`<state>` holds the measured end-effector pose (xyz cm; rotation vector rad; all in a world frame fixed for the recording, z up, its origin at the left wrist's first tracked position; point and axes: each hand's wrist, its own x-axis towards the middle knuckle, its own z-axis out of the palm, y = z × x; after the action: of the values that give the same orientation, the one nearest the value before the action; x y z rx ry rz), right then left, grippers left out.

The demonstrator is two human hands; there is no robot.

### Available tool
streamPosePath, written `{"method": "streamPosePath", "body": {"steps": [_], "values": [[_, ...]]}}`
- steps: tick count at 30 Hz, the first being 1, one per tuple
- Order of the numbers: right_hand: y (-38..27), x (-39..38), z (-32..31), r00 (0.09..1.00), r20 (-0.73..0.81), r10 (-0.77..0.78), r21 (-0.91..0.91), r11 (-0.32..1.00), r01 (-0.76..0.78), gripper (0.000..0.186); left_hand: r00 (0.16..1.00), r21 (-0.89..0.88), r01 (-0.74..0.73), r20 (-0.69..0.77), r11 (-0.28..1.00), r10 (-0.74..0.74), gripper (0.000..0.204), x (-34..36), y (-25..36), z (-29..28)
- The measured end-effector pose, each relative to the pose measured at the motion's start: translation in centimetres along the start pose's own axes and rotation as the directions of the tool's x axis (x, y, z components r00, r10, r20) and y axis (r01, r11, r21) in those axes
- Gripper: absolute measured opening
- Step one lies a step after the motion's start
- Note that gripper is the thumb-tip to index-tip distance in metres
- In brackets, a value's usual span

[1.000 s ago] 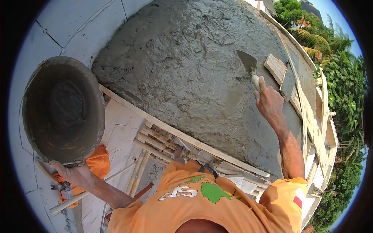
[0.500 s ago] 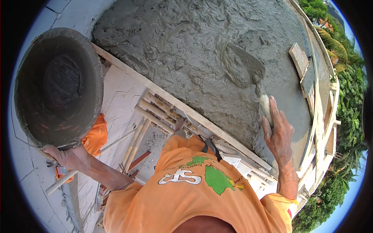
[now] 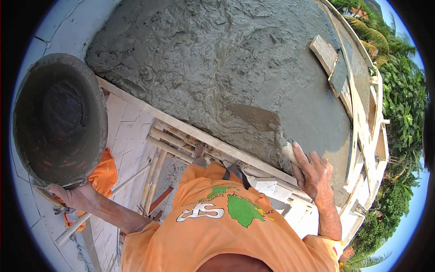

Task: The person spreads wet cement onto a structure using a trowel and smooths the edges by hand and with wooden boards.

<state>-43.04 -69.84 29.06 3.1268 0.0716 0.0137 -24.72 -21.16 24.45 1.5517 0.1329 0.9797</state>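
Note:
My right hand [image 3: 311, 171] grips the pale handle of a pointed metal trowel [image 3: 254, 117], whose blade lies flat on the wet grey concrete [image 3: 217, 59] near the wooden form board [image 3: 190, 131]. My left hand [image 3: 72, 196] holds the rim of a large, mortar-crusted round pan [image 3: 56, 120] at the left, tilted on edge, its inside smeared and dark. I wear an orange shirt.
A wooden float [image 3: 327, 59] lies on the smoothed concrete at the upper right. Wooden slats [image 3: 170, 145] and a pale pole [image 3: 102, 199] lie below the form board on white blocks. An orange cloth [image 3: 102, 174] sits under the pan. Board edging [image 3: 367, 131] and trees lie right.
My right hand has drawn the trowel back across the concrete toward me and to the left, close to the form board. The left hand stays on the pan's rim.

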Motion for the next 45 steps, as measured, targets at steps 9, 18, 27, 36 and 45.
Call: {"method": "streamPosePath", "body": {"steps": [9,18,27,36,45], "values": [[6.1,3.0,3.4,0.981,-0.17,0.093,-0.197,0.972,-0.127,0.071,1.0,0.076,-0.013,0.018,0.997,0.012,0.048,-0.7,-1.2,-0.7],[4.6,-3.9,1.9,0.996,-0.093,-0.019,-0.151,0.988,0.005,0.072,0.986,-0.32,0.138,-0.049,0.937,-0.162,0.046,-2.1,1.2,1.0],[3.7,-7.5,1.0,0.995,-0.1,-0.004,-0.157,0.988,-0.012,0.071,0.968,-0.563,0.225,0.036,0.795,-0.249,0.048,-1.9,0.4,0.2],[3.5,-8.6,-0.1,0.998,-0.032,-0.063,-0.1,0.993,0.059,0.072,0.954,-0.618,0.272,0.075,0.737,-0.289,0.051,-1.3,-0.4,-0.7],[2.8,-7.1,-0.6,0.996,-0.025,-0.089,-0.009,0.996,0.089,0.071,0.959,-0.622,0.259,0.071,0.739,-0.276,0.051,-2.0,0.1,-0.5]]}}
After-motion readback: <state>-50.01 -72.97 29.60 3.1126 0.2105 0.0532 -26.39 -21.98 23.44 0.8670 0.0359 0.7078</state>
